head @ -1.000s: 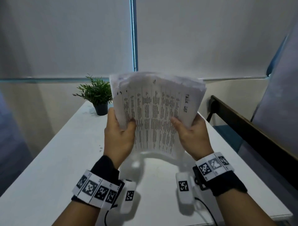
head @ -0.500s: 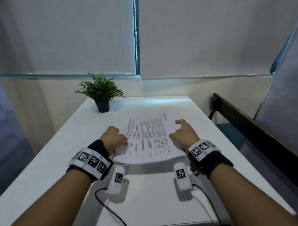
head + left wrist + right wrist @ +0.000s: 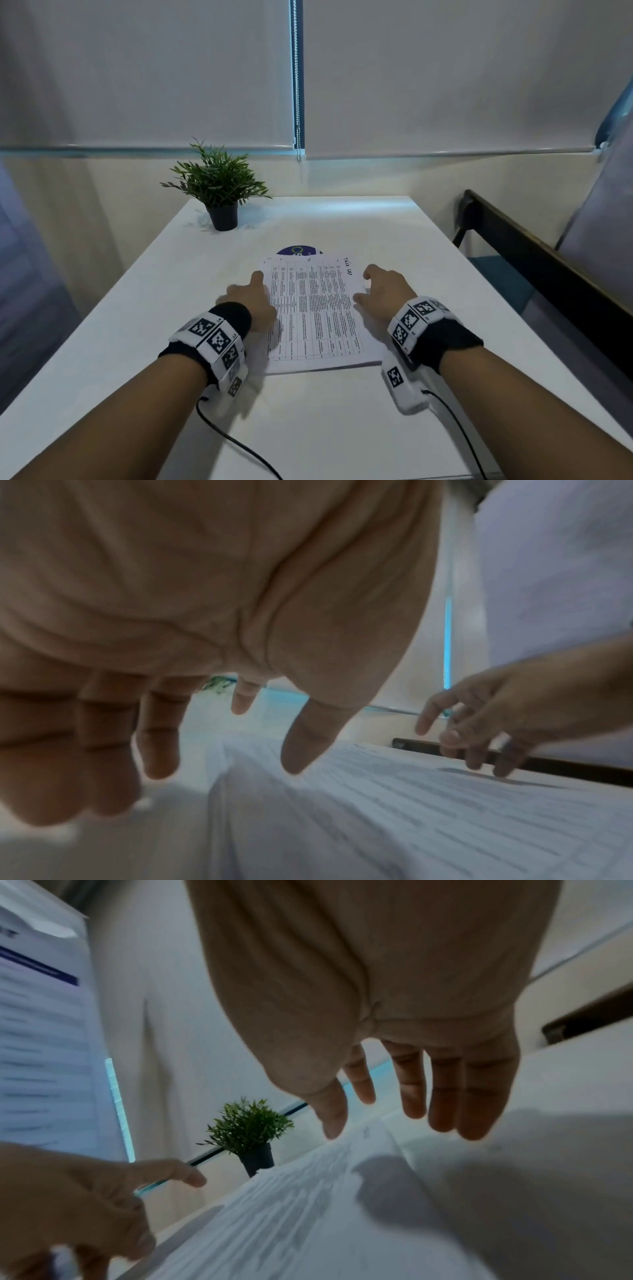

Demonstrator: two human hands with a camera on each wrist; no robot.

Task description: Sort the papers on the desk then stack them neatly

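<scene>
A stack of printed papers [image 3: 315, 315] lies flat on the white desk [image 3: 137, 308], its top sheet a table headed with handwriting. My left hand [image 3: 251, 296] hovers at the stack's left edge with fingers loosely spread and holds nothing. My right hand [image 3: 383, 286] hovers at the right edge, fingers relaxed and empty. In the left wrist view the left hand's fingers [image 3: 157, 750] hang just above the desk beside the papers [image 3: 411, 818]. The right wrist view shows my right fingers [image 3: 441, 1096] straight above the papers [image 3: 291, 1218].
A small potted plant [image 3: 219, 192] stands at the desk's far left. A purple round object [image 3: 298, 250] peeks out from under the stack's far edge. A dark wooden frame [image 3: 548, 260] runs along the right of the desk. Cables [image 3: 239, 445] trail from my wrists.
The stack, held upright in both hands a second ago, now lies flat on the desk. Both hands have let go and opened at its sides.
</scene>
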